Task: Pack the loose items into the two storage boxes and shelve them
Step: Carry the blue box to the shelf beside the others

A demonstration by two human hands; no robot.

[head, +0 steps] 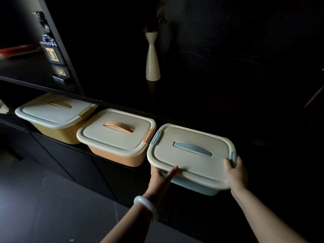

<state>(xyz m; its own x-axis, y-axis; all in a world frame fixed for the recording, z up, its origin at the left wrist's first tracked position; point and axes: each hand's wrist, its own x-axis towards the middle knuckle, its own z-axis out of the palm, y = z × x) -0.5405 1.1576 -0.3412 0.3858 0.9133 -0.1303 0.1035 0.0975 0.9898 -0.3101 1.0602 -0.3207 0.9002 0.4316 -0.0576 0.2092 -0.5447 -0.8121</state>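
Observation:
A blue storage box (191, 155) with a cream lid and blue handle sits at the right end of a dark shelf (122, 106), its near side hanging over the shelf's front edge. My left hand (162, 176) holds its near left corner, thumb on the lid and fingers under the rim. My right hand (236, 171) grips the near right corner beside the blue latch. To its left an orange box (116, 137) stands closed on the shelf.
A yellow lidded box (56, 114) is at the left, partly under the upper shelf board. A white slim vase (152, 58) stands on the dark top behind. Dark cabinet fronts (73, 162) run below, with grey floor (43, 207) at lower left.

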